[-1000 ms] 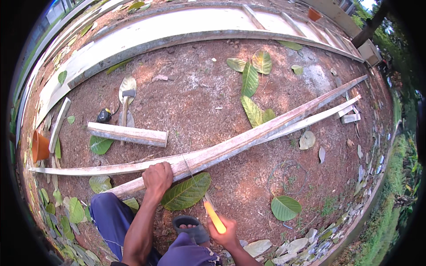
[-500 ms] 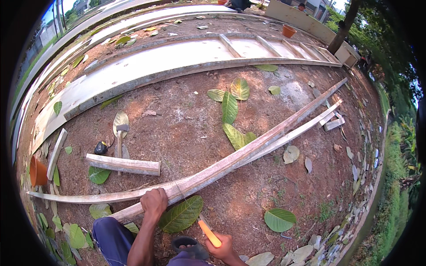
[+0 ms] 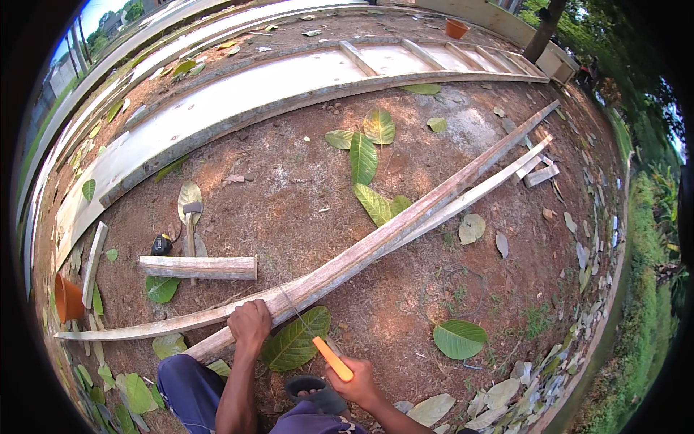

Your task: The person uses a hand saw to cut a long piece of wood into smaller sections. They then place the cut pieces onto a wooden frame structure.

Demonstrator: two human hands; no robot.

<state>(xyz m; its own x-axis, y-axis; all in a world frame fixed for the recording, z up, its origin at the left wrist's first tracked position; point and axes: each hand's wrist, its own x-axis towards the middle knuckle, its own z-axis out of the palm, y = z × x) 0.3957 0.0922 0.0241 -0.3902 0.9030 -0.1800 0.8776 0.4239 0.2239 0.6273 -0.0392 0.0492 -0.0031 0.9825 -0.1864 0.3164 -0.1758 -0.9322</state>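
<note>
The person is wearing dark blue trousers [image 3: 189, 387] and a dark grey sandal [image 3: 312, 391]; both forearms are showing bare, with no sleeves, gloves or watch visible.

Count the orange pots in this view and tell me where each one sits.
2. One orange pot lies on its side at the far left, beside the short planks. Another orange pot stands at the top, beyond the long white frame. Others may be hidden outside the view.

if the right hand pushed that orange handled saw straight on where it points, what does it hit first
Probably the long wooden plank: the blade of the saw in the right hand already reaches its near edge.
</note>
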